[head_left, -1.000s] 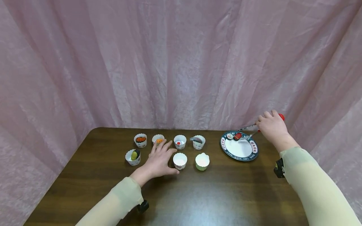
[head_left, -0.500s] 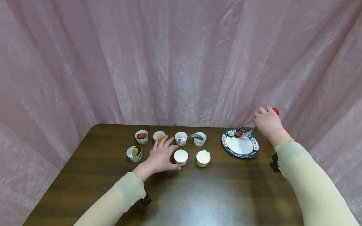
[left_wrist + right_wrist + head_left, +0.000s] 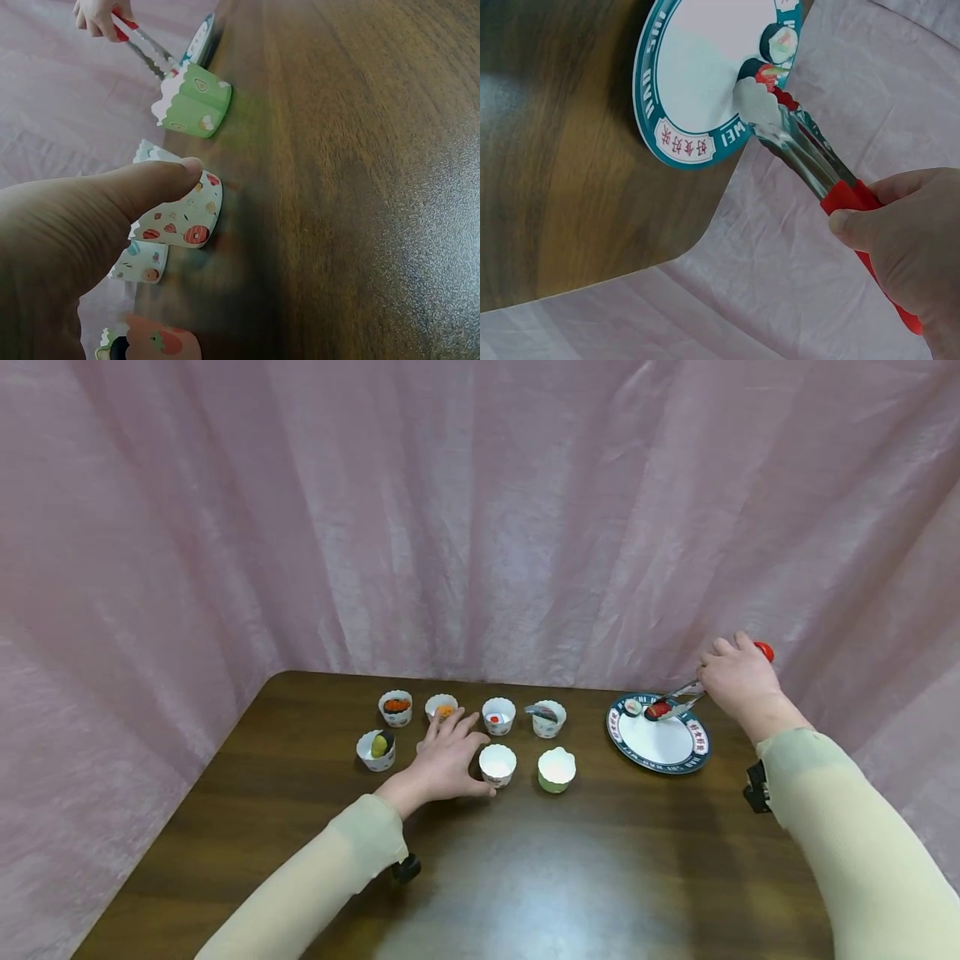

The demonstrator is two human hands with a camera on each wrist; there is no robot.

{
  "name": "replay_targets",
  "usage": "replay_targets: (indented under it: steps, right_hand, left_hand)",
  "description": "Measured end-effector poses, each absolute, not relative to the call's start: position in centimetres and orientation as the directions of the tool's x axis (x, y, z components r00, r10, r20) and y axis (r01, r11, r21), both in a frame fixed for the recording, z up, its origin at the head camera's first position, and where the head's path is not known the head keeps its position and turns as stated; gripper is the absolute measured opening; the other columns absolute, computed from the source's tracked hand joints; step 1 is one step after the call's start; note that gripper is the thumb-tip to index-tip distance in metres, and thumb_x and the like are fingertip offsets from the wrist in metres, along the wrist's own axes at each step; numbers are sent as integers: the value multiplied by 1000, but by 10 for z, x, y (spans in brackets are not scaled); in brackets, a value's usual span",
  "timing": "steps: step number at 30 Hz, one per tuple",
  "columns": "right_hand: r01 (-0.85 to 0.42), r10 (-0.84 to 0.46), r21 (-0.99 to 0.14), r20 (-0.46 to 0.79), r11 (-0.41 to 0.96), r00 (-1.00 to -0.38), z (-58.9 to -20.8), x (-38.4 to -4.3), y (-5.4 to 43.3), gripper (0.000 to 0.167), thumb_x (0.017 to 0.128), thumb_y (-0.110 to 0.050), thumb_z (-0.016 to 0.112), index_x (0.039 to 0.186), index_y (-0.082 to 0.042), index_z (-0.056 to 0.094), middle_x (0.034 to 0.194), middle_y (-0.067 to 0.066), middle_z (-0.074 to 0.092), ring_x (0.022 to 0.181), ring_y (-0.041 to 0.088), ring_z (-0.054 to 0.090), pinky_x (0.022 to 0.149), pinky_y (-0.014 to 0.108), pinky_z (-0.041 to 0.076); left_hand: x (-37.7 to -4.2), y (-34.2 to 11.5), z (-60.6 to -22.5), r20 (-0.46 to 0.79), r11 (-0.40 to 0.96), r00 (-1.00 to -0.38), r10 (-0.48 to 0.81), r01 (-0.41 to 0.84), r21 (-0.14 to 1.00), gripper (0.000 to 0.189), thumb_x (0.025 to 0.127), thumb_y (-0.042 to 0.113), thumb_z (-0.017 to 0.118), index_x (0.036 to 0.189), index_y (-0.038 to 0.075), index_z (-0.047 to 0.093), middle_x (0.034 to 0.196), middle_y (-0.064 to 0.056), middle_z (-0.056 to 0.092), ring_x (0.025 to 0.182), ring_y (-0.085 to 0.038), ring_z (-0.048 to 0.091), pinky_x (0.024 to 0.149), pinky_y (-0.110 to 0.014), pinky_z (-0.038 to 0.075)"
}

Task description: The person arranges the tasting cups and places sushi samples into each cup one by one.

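My left hand (image 3: 447, 758) reaches beside a white paper cup (image 3: 497, 768), thumb in front of it and fingers spread behind. In the left wrist view the thumb overlaps that cup's printed side (image 3: 178, 219); contact is hard to tell. My right hand (image 3: 738, 681) grips red-handled metal tongs (image 3: 810, 161) by their handles. Their tips lie around a red-topped sushi piece (image 3: 658, 710) on a blue-rimmed white plate (image 3: 660, 748). A small round sushi roll (image 3: 633, 707) sits next to it on the plate.
A green paper cup (image 3: 555, 779) stands right of the white one. Several cups hold pieces: one orange-red (image 3: 397, 705), one yellow-green and black (image 3: 381, 745), one silvery fish-like (image 3: 542, 713). A pink curtain (image 3: 465, 527) hangs behind the brown table (image 3: 600, 877).
The tongs' arms have drawn closer together around the red-topped sushi piece. My left hand stays beside the white cup. The head view has shifted, moving the scene slightly up and right.
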State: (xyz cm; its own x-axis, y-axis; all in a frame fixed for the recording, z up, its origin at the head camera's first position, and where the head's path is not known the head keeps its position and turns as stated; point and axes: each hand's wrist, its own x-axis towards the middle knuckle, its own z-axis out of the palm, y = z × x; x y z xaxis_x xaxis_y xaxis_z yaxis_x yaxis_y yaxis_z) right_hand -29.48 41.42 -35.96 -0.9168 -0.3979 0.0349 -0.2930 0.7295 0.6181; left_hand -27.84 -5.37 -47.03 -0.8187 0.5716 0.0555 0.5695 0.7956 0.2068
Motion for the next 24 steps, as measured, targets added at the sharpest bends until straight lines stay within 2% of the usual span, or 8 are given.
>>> replay_targets:
  steps: [5,8,13,15,18,24]
  right_hand:
    - [-289,-386,621,24,729,-922,-361,-287,421,51,55,0,98,99,-13,76,93,8,64,93,33,49,90,54,39]
    - [-289,-386,615,27,734,-922,-363,-286,421,45,60,1,95,98,-12,76,92,7,64,93,33,49,90,54,38]
    - [-297,-405,609,42,735,-914,-365,-287,414,46,57,-2,98,97,-12,77,93,8,66,94,33,50,91,54,39]
    - [-300,-409,613,43,731,-911,-366,-287,412,51,52,-5,100,97,-11,77,94,9,67,94,34,51,92,54,39]
    - [-298,-409,623,37,723,-912,-366,-287,409,52,51,-7,101,98,-12,78,95,9,69,95,34,52,93,55,40]
    - [-314,-422,624,27,715,-906,-364,-289,406,45,57,-3,99,96,-12,78,95,7,69,95,34,52,93,55,40]
  left_hand:
    - [-277,-47,-472,59,784,-810,583,580,220,81,74,64,83,138,18,62,164,-12,30,154,-37,12,120,-64,0]
    - [-277,-46,-473,72,788,-814,576,576,219,79,74,65,82,134,19,64,163,-13,32,154,-38,13,120,-65,1]
    - [-276,-48,-478,91,802,-828,553,559,212,74,72,66,83,128,20,66,162,-14,34,153,-40,16,118,-68,4]
    - [-275,-50,-479,85,809,-833,547,552,203,73,73,66,82,127,21,66,162,-14,34,153,-40,15,118,-68,5]
    - [-274,-50,-479,82,815,-837,541,546,195,72,74,66,82,128,21,66,162,-14,34,153,-39,15,118,-68,6]
    - [-274,-52,-478,92,818,-840,535,542,192,67,77,63,81,125,20,67,161,-15,36,152,-41,17,118,-69,9]
